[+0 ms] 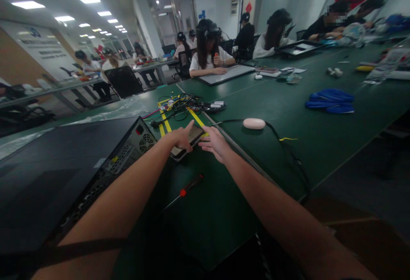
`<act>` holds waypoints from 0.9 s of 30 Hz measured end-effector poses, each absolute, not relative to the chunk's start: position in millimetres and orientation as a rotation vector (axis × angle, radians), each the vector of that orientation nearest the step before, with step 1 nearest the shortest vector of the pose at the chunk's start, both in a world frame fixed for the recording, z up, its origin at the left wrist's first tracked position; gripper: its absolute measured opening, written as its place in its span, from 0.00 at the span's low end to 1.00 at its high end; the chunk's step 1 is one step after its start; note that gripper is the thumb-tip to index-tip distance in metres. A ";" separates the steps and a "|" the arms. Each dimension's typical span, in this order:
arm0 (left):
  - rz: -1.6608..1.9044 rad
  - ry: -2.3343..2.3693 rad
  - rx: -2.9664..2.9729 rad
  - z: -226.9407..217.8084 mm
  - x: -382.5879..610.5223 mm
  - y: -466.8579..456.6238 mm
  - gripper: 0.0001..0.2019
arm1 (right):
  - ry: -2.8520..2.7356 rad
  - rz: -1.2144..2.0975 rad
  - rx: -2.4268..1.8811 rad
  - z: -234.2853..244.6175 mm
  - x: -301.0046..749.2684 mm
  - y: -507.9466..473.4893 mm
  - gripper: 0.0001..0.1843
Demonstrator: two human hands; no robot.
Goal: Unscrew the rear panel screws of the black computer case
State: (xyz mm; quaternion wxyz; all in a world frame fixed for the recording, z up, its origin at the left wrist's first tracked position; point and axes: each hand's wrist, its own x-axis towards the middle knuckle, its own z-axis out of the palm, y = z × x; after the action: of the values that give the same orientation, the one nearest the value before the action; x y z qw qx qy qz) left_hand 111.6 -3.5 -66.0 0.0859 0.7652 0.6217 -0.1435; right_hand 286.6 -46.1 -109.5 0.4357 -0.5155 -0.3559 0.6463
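Both my arms reach forward over a dark green table [320, 126]. My left hand [181, 137] rests on a smartphone [188, 142] lying flat on the table, fingers curled over its near edge with the index finger stretched along it. My right hand [214, 142] touches the phone's right side with its fingers spread. A screwdriver [185, 191] with a black handle and red collar lies on the table nearer to me, between my forearms, untouched.
A black computer case [64, 173] lies at my left. Behind the phone are tangled cables [185, 103], yellow tape lines and a pink oval device [254, 123] on a black cord. Blue cloth [331, 101] lies to the right. Several people sit working at tables farther back.
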 end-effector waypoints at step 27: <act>-0.618 1.535 2.445 -57.3 97.6 108.5 0.91 | -1.783 1.159 -1.255 -100.8 305.6 -55.9 0.09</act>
State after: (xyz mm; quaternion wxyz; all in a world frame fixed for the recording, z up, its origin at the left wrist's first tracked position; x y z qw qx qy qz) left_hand 97.6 108.5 -57.3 0.0945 0.8246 0.5175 -0.2083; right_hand 305.6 -55.9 -100.8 0.3299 -0.4797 -0.6818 0.4429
